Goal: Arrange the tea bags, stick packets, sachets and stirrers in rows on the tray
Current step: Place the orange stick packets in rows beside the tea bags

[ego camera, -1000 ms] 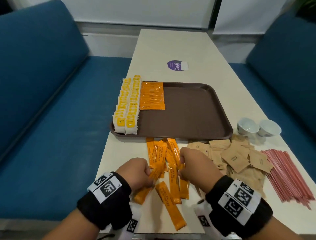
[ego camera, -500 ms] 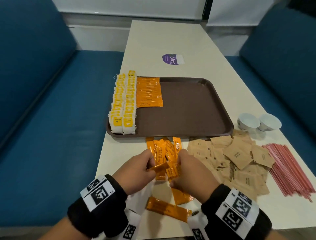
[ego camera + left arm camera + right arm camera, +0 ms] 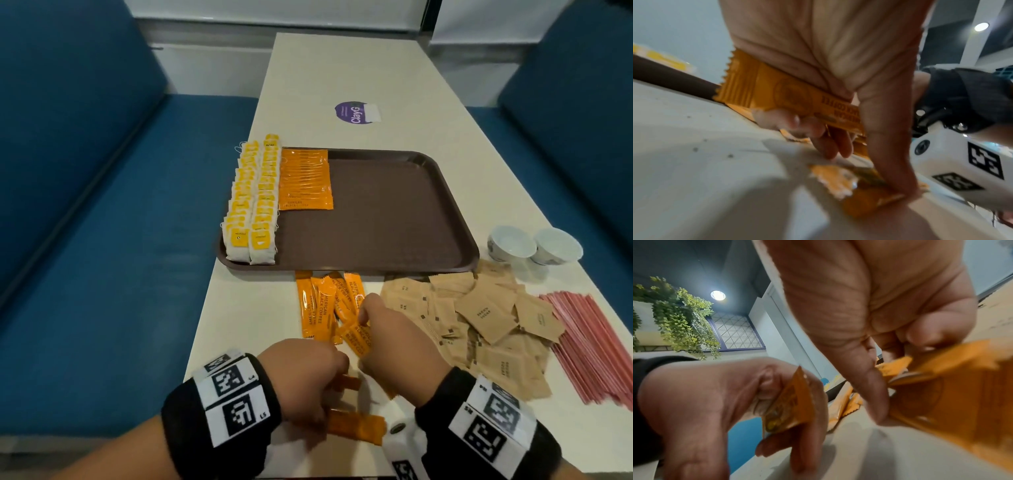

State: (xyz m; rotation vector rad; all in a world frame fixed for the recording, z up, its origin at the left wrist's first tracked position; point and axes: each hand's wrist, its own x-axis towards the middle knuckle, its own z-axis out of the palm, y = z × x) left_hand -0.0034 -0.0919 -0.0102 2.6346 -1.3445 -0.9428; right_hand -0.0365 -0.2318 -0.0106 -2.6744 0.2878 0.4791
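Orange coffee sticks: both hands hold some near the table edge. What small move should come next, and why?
Probably gather the loose stick by the left hand into the bundle the right hand holds; more coffee sticks lie loose, and the tray's orange row stops short.

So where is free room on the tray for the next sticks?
The tray is bare right of the stick row, out to its right rim, and in front of that row beside the tea bags. The table before the tray is crowded.

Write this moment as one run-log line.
left hand: holds orange stick packets | right hand: pinches a packet | tray: tea bags, one packet row | sachets, stirrers: on table
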